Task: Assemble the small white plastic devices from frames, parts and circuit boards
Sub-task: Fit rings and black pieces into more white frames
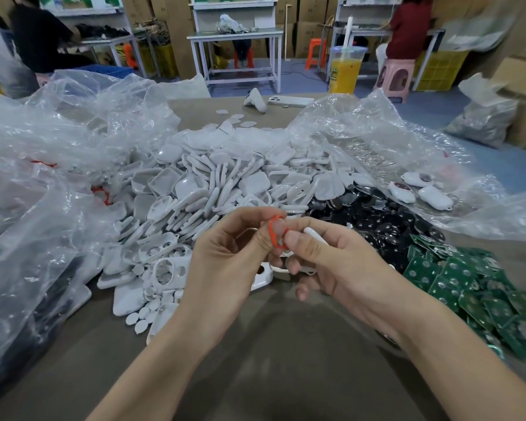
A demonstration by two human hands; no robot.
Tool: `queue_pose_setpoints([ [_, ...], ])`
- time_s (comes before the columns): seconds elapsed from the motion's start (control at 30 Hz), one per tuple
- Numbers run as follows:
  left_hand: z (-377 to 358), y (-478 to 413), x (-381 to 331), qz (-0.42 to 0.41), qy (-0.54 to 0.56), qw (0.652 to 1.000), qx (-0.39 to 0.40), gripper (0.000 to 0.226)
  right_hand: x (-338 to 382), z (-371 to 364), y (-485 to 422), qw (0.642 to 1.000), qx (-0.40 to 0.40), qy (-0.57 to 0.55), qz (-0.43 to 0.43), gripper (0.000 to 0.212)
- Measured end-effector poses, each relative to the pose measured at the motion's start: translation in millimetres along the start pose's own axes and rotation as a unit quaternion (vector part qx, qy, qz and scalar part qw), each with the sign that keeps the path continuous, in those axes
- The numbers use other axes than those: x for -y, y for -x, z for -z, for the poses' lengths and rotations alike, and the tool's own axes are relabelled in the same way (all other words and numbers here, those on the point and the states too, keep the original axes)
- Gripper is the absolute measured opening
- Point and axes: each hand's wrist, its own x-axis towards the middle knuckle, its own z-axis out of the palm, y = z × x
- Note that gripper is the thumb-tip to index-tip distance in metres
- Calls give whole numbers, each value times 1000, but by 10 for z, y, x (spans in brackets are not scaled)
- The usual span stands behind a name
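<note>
My left hand and my right hand meet above the table's near middle. Between their fingertips sits a small red ring, pinched by my left thumb and fingers and touched by my right thumb. My right hand also grips a white plastic piece, mostly hidden by the fingers. Behind lies a big heap of white frames and shells. Dark round parts lie right of it, and green circuit boards are piled at the right. Three finished white devices rest on plastic.
Crumpled clear plastic bags cover the left and the right rear of the brown table. A phone, a white object and a yellow drink cup stand at the far edge. People sit at benches behind.
</note>
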Motion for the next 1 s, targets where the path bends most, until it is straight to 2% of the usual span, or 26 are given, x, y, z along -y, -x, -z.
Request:
queue_pose_setpoints([
  [0.1,-10,10,-10,-11,4,1000,0,9,20,9,-1,1000,15,-19,-14,34],
  [0.2,-22,16,-24,-20,-9,1000,-2,8,34,1,17,999,34,-23,-25,23],
  [0.4,-19,29,-41,-22,-31,999,-8,6,54,-21,39,998,36,-34,-37,19],
  [0.57,-30,32,-51,-29,-62,998,-14,5,62,-13,44,997,38,-43,-44,25],
  [0.63,-39,33,-53,-35,-72,997,-19,5,47,-16,21,998,9,-46,-36,28],
  [0.7,-32,28,-38,-37,-94,994,-35,5,32,-14,0,999,-42,-27,5,23],
  [0.77,-11,23,-18,-28,-106,992,-53,5,15,6,2,992,-82,54,75,14],
  [0.87,-5,20,-1,-21,-118,991,-62,7,-25,15,24,968,-97,172,154,8],
  [1.0,-27,25,14,-13,-100,993,-59,8,-85,-7,27,944,-108,235,206,6],
])
